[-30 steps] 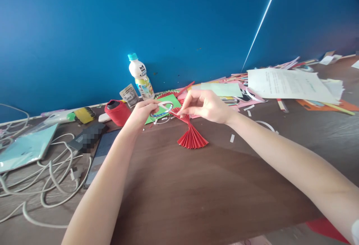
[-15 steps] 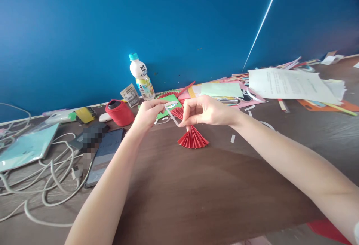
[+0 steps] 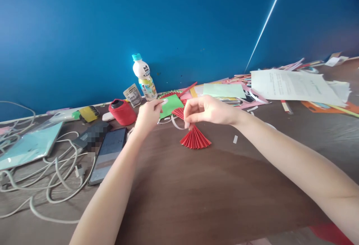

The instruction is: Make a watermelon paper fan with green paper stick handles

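My right hand (image 3: 206,110) pinches a narrow white strip (image 3: 176,124), which curls down and to the left from its fingertips. The strip looks like paper or tape; I cannot tell which. Just below that hand, a red pleated paper fan (image 3: 195,139) lies spread on the table, its middle partly hidden behind the fingers. My left hand (image 3: 149,116) is closed, thumb and forefinger together beside a green paper square (image 3: 171,104). A pale spot shows at those fingertips, too small to name. The strip's left end appears apart from my left hand.
A drink bottle (image 3: 144,78) stands against the blue wall, near a red-wrapped roll (image 3: 123,112). At left lie a phone (image 3: 109,155), tangled white cables (image 3: 56,185) and a light blue packet (image 3: 32,144). Printed paper (image 3: 291,86) and a small white scrap (image 3: 235,139) are at right.
The strip was stretched straight between both hands; now it hangs curled from my right hand. My left hand has drawn slightly away from it. The view shifted a little.
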The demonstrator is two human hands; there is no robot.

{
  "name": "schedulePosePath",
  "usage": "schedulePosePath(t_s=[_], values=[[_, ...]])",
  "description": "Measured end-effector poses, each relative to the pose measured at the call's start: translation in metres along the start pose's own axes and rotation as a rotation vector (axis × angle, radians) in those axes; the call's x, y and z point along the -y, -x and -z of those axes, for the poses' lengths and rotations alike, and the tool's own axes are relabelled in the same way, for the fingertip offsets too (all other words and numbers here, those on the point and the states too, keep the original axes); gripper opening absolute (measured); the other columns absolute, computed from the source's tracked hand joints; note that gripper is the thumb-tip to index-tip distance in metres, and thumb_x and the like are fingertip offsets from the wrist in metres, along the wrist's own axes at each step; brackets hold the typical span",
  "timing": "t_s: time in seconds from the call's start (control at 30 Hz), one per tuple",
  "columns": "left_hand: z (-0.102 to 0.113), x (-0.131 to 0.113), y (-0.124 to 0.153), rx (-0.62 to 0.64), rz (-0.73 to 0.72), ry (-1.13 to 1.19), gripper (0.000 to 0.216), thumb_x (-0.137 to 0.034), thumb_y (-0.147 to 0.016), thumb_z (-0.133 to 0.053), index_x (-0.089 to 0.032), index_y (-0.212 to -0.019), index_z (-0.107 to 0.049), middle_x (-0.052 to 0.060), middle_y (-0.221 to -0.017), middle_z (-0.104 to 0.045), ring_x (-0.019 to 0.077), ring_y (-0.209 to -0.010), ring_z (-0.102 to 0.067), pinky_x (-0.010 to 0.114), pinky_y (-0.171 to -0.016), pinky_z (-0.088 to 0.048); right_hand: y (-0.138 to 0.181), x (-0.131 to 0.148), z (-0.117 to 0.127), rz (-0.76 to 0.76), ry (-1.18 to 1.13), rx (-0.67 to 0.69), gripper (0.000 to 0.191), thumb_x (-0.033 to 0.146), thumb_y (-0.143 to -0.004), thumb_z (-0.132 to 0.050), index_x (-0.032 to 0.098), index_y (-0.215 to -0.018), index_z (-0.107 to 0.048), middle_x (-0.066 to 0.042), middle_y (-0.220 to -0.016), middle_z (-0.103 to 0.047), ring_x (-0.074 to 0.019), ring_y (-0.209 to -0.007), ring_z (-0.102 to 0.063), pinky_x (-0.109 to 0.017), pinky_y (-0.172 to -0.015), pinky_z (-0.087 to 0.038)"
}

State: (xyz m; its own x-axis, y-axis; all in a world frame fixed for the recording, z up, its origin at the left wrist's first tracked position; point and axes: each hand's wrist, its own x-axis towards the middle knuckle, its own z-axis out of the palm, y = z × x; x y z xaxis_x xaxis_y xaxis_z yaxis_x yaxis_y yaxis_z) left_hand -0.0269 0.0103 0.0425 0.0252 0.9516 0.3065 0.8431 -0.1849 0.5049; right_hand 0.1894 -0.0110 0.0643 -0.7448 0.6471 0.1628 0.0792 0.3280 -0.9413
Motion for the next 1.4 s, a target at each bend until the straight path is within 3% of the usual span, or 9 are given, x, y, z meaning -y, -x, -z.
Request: schedulePosePath(t_s=[0.27,0.43,0.57,0.67,0.87,1.0,1.13,1.27,1.4], values=[[-0.019,0.016,0.007,0.224,0.003,-0.43,0.044,-0.014,-0.074,-0.043,-0.017,-0.116,-0.056,0.013,-0.112,-0.06,0.0278,-0.105,-0.053,0.034,-0.085,-0.042,-0.01,-0.022,0.02,-0.144,-0.207,-0.261,0.014,0.019,-0.077,-0.058,0.017,-0.088,-0.05,0.001,-0.069,-0.056,-0.0093,-0.052,-0.056,-0.029,-0.059,-0.05],[-0.02,0.011,0.008,-0.005,0.073,-0.39,0.042,-0.014,-0.072,-0.043,-0.017,-0.112,-0.054,0.014,-0.113,-0.054,0.0307,-0.108,-0.048,0.041,-0.086,-0.041,-0.011,-0.031,0.017,-0.122,0.177,-0.403,0.048,0.024,-0.077,-0.055,0.025,-0.122,-0.037,-0.009,-0.117,-0.048,-0.0134,-0.067,-0.06,-0.037,-0.069,-0.05],[-0.018,-0.001,0.008,-0.014,0.067,-0.228,0.03,-0.01,-0.07,-0.04,-0.017,-0.094,-0.056,0.01,-0.095,-0.06,0.0241,-0.092,-0.054,0.034,-0.079,-0.043,-0.012,-0.044,0.002,-0.104,0.66,-0.424,0.072,0.029,-0.073,-0.059,0.028,-0.135,-0.023,-0.013,-0.139,-0.03,-0.0223,-0.088,-0.057,-0.041,-0.076,-0.048],[-0.018,-0.006,0.009,0.046,0.075,-0.095,0.021,-0.011,-0.068,-0.041,-0.019,-0.08,-0.056,0.006,-0.081,-0.062,0.0208,-0.078,-0.056,0.031,-0.07,-0.042,-0.013,-0.055,-0.009,-0.164,0.731,-0.308,0.08,0.02,-0.07,-0.06,0.029,-0.138,-0.018,-0.016,-0.138,-0.028,-0.0173,-0.073,-0.056,-0.039,-0.067,-0.049],[-0.023,-0.012,0.011,0.332,0.204,0.346,0.014,-0.017,-0.069,-0.047,-0.017,-0.063,-0.059,0.001,-0.062,-0.061,0.0134,-0.053,-0.052,0.026,-0.054,-0.038,-0.014,-0.061,-0.009,-0.003,0.529,-0.452,0.078,0.007,-0.07,-0.052,0.034,-0.136,-0.02,-0.012,-0.131,-0.029,-0.0117,-0.066,-0.054,-0.038,-0.068,-0.052],[-0.028,-0.013,0.013,0.419,0.304,0.661,0.018,-0.032,-0.072,-0.058,-0.015,-0.074,-0.065,0.005,-0.08,-0.068,0.0129,-0.064,-0.059,0.024,-0.06,-0.042,-0.015,-0.051,-0.009,0.086,0.326,-0.487,0.077,0.01,-0.073,-0.055,0.04,-0.134,-0.018,-0.009,-0.139,-0.02,-0.0093,-0.064,-0.055,-0.037,-0.066,-0.054],[-0.032,-0.014,0.014,0.471,0.275,0.954,0.036,-0.043,-0.07,-0.064,-0.014,-0.091,-0.066,0.009,-0.094,-0.068,0.0165,-0.082,-0.062,0.026,-0.071,-0.043,-0.013,-0.041,-0.015,0.151,0.219,-0.461,0.077,0.014,-0.075,-0.057,0.04,-0.135,-0.015,-0.007,-0.143,-0.017,-0.0109,-0.071,-0.058,-0.034,-0.069,-0.055],[-0.03,-0.018,0.015,0.536,0.246,1.152,0.031,-0.03,-0.069,-0.066,-0.011,-0.093,-0.066,0.011,-0.095,-0.067,0.0184,-0.086,-0.062,0.03,-0.078,-0.043,-0.014,-0.038,-0.019,0.152,0.156,-0.447,0.08,0.017,-0.076,-0.057,0.038,-0.136,-0.011,-0.009,-0.139,-0.025,-0.0127,-0.077,-0.06,-0.03,-0.067,-0.054],[-0.026,-0.024,0.017,0.569,0.217,1.257,0.025,-0.02,-0.068,-0.065,-0.011,-0.092,-0.065,0.009,-0.093,-0.067,0.0158,-0.081,-0.061,0.029,-0.078,-0.044,-0.015,-0.04,-0.021,0.131,0.128,-0.384,0.081,0.018,-0.078,-0.055,0.035,-0.138,-0.004,-0.007,-0.117,-0.048,-0.012,-0.067,-0.059,-0.03,-0.066,-0.053]])
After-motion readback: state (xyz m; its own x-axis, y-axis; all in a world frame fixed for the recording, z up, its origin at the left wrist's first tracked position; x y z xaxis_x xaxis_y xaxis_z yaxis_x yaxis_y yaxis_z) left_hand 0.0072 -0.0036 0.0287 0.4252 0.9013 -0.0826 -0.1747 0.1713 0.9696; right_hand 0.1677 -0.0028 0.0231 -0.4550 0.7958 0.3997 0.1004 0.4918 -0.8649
